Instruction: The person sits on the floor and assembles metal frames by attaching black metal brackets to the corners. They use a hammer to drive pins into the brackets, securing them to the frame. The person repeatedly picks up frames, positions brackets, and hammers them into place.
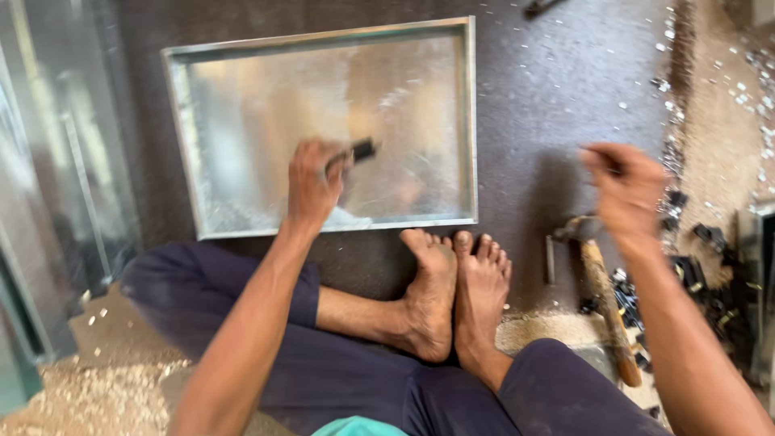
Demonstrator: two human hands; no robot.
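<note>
Head view looking down at a person sitting on the floor (557,97), bare feet together. Left hand (313,182) is closed around a small dark tool (359,151), held over the shallow sheet-metal tray (472,121) lying just beyond the toes. Right hand (623,187) is blurry, fingers pinched, raised above a wooden-handled hammer (601,291) on the right.

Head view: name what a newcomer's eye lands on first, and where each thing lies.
The shiny metal tray lies flat on the dark floor, filling the upper left. Over it, the left hand grips a small dark tool, while the blurred right hand is raised at the right. Below that hand a wooden-handled hammer lies on the floor, beside the person's bare feet.
</note>
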